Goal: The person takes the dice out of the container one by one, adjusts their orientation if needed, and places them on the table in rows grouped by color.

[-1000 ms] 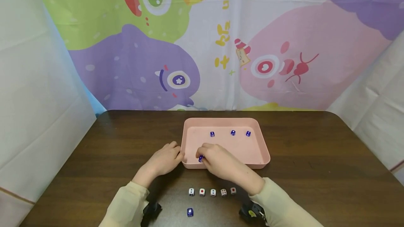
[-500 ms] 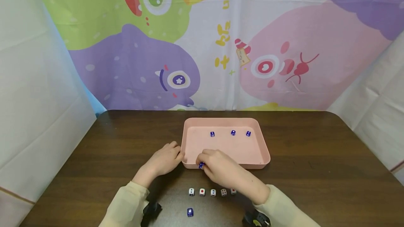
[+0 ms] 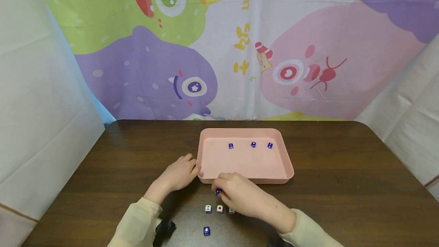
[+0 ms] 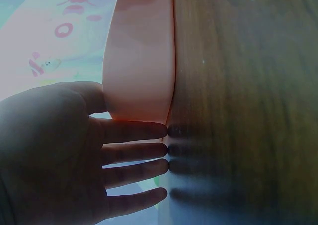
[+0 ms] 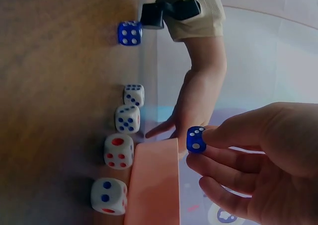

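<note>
Between thumb and fingertips, my right hand (image 3: 240, 193) pinches a blue die (image 5: 196, 139) with white pips, held above the table just in front of the pink tray (image 3: 240, 161). The left hand (image 3: 178, 174) is at the tray's near left corner; in the left wrist view its fingers are straight, their tips at the table, and the thumb is by the rim. A row of white dice (image 5: 119, 150) lies under and in front of the right hand, which hides part of it in the head view. Nearer me, another blue die (image 3: 206, 231) sits on the table.
Inside the tray, toward its far wall, lie a left blue die (image 3: 231, 146), a middle one and a right one. The dark wooden table (image 3: 343, 178) extends on both sides. A cartoon-printed curtain (image 3: 236, 87) hangs behind it.
The right hand has lifted the blue die out of the tray, over its near wall and toward me, partly covering the white row. The left hand has stayed in place.
</note>
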A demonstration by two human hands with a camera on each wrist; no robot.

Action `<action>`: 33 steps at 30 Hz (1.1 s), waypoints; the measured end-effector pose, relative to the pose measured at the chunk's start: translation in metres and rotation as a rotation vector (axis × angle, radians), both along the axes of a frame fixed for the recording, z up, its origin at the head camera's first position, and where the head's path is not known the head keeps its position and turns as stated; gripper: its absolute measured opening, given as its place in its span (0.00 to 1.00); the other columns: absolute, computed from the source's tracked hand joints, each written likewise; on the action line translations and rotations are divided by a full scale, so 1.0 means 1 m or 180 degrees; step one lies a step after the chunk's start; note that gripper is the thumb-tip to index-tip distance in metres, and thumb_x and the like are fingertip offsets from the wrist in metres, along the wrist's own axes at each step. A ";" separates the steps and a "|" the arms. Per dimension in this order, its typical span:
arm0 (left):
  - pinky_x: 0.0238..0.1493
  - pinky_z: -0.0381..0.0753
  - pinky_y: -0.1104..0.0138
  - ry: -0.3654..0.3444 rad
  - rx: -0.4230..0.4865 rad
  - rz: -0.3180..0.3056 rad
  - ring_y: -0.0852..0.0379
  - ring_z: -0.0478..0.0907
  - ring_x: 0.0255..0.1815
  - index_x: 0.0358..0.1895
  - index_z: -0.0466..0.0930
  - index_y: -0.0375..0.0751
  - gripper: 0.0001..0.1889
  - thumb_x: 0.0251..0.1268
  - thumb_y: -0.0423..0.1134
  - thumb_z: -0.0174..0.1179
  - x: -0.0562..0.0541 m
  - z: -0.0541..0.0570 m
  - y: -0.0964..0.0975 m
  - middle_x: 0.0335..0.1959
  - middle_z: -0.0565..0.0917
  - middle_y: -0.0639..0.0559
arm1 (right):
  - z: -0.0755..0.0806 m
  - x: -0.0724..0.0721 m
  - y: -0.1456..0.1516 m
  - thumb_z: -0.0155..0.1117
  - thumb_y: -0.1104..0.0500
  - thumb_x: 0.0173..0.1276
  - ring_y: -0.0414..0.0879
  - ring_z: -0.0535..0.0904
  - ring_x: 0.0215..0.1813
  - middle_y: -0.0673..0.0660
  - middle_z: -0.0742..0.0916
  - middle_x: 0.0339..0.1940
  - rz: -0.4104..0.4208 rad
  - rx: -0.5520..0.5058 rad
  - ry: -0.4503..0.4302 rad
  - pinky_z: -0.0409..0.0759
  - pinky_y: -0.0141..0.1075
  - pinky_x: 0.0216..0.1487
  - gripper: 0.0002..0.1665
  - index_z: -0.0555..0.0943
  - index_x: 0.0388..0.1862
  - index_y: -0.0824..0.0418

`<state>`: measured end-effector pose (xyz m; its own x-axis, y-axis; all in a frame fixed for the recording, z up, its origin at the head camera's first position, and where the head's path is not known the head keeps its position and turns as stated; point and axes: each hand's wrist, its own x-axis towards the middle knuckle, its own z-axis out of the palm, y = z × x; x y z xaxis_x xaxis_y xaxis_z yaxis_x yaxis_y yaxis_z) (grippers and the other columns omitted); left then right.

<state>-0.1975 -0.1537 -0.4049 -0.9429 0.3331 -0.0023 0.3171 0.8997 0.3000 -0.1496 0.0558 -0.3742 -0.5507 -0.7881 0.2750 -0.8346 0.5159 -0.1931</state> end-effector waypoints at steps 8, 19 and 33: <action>0.40 0.72 0.56 -0.0015 0.0000 0.0040 0.52 0.71 0.39 0.38 0.78 0.42 0.15 0.69 0.46 0.43 0.001 0.001 0.000 0.36 0.72 0.51 | -0.003 0.010 0.001 0.61 0.65 0.54 0.34 0.74 0.32 0.46 0.80 0.30 0.0127 0.0087 -0.0112 0.73 0.29 0.37 0.07 0.80 0.33 0.57; 0.41 0.72 0.55 0.0030 -0.0054 -0.0014 0.51 0.70 0.38 0.41 0.78 0.38 0.16 0.68 0.44 0.44 0.000 -0.001 0.000 0.35 0.71 0.49 | -0.006 0.018 0.001 0.63 0.62 0.56 0.31 0.75 0.32 0.44 0.81 0.29 0.0270 0.0349 -0.0257 0.72 0.24 0.36 0.04 0.81 0.31 0.55; 0.43 0.72 0.56 0.0000 -0.0066 0.0017 0.52 0.70 0.39 0.42 0.78 0.39 0.16 0.68 0.45 0.44 -0.001 -0.002 0.001 0.35 0.71 0.50 | -0.008 0.026 0.000 0.65 0.61 0.52 0.28 0.72 0.28 0.41 0.79 0.27 0.0490 0.0535 -0.0229 0.70 0.22 0.32 0.06 0.79 0.29 0.51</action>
<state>-0.1990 -0.1528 -0.4068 -0.9447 0.3278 -0.0093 0.3121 0.9074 0.2814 -0.1232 0.0556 -0.3822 -0.4341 -0.8956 0.0971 -0.8931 0.4136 -0.1771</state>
